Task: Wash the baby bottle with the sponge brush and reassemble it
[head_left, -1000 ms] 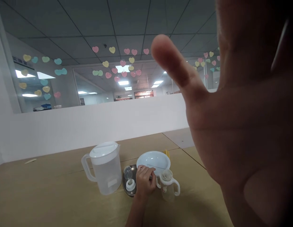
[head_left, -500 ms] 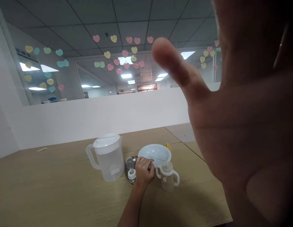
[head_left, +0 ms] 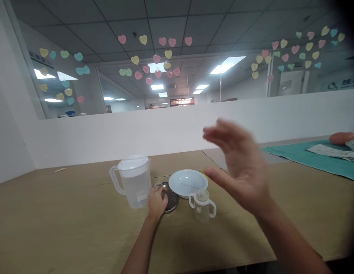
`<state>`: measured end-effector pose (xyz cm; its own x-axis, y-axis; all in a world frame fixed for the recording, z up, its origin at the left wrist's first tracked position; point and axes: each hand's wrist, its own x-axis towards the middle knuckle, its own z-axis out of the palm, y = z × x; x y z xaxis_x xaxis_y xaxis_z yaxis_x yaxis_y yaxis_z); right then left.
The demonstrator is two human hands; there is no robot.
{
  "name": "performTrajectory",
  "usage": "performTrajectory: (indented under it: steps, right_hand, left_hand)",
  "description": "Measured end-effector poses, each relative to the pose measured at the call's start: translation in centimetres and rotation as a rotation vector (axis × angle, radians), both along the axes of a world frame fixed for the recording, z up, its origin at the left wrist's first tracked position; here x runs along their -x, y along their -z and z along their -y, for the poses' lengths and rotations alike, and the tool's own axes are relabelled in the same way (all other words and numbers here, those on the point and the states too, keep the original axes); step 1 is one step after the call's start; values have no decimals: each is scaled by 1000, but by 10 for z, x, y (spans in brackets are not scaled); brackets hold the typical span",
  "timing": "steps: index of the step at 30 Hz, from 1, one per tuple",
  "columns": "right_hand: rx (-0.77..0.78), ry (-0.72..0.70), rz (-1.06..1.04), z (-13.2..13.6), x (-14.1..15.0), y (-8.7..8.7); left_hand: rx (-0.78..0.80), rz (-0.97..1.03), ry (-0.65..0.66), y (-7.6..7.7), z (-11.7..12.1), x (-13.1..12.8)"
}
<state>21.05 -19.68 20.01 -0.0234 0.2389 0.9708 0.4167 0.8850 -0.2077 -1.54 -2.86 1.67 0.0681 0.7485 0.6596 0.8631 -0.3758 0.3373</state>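
Note:
My left hand [head_left: 156, 201] lies on the small metal dish [head_left: 171, 201], fingers curled over the things in it, right beside the clear plastic pitcher [head_left: 133, 179]. What the fingers hold is hidden. My right hand [head_left: 240, 176] hangs in the air above the table, fingers stretched out and a little blurred, holding nothing. It is to the right of the white bowl [head_left: 188, 182] and the small two-handled cup [head_left: 202, 205].
The wooden table [head_left: 65, 224] runs to a white partition wall at the back. A green mat [head_left: 311, 156] with cloths and a reddish object [head_left: 343, 137] lies at the far right. A small pale strip [head_left: 60, 169] lies at the back left.
My right hand has dropped away from the camera to hover over the table. My left hand has shifted left across the metal dish, toward the pitcher. The view has turned right.

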Motion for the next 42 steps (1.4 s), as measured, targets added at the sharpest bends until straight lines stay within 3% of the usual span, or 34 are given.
performTrajectory:
  steps: [4, 6, 8, 10, 14, 17, 21, 24, 31, 35, 42]
  right_hand:
    - [134, 291, 81, -67, -2, 94]
    - [102, 402, 151, -95, -5, 142]
    - [112, 449, 119, -113, -8, 176]
    - [152, 429, 69, -121, -8, 193]
    - [207, 394, 17, -127, -2, 192]
    - [158, 383, 34, -131, 2, 185]
    - [48, 304, 104, -132, 2, 186]
    - [-46, 304, 139, -130, -1, 190]
    - [-265, 399, 242, -127, -9, 189]
    - [-360, 471, 279, -127, -11, 193]
    - [-498, 625, 208, -131, -28, 196]
  left_hand:
    - [90, -69, -22, 8, -3, -2]
    - [86, -57, -28, 10, -4, -3]
    - [79, -43, -40, 9, -4, -3]
    - [25, 5, -25, 6, -2, -3]
    - [-251, 225, 74, -7, 8, -11]
    - [-437, 334, 178, -18, 17, -29]
    - [-576, 365, 275, -27, 22, -58]
    - [-669, 336, 363, -25, 22, -74]
    - [-793, 80, 662, -12, 30, -80]
    - [-875, 47, 705, -15, 44, -82]
    - [-828, 102, 785, -7, 57, -93]
